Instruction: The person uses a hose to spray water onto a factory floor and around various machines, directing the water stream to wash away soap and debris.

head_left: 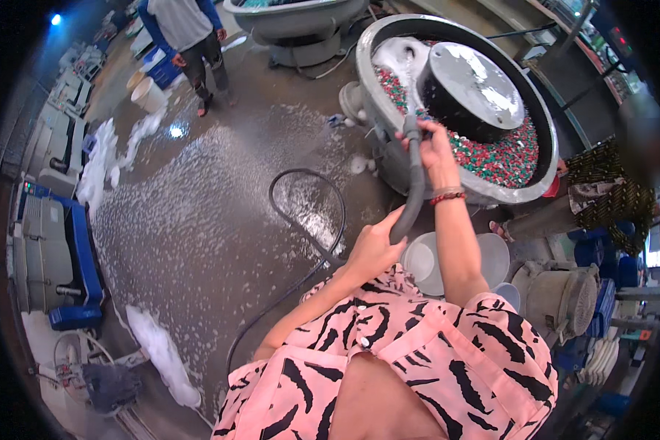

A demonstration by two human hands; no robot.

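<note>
A thick dark grey hose (416,174) runs up between both hands, with a wider nozzle end at the top. My right hand (437,152) grips it near that end, at the near left rim of a large round grey tub (378,103). Lower down, my left hand (375,249) is closed around the hose. Inside the tub lie many small red, green and white pieces (495,160), with white foam (405,55) at the far left. A raised round hub with a wet metal lid (480,82) stands in the tub's middle.
Foam streaks the wet floor (198,198), where a thinner hose (309,170) loops. Another round tub (293,26) stands beyond. One person (191,37) stands at the far left, another (601,191) at right. White basins (427,260) sit below my right arm; machines (48,249) line the left.
</note>
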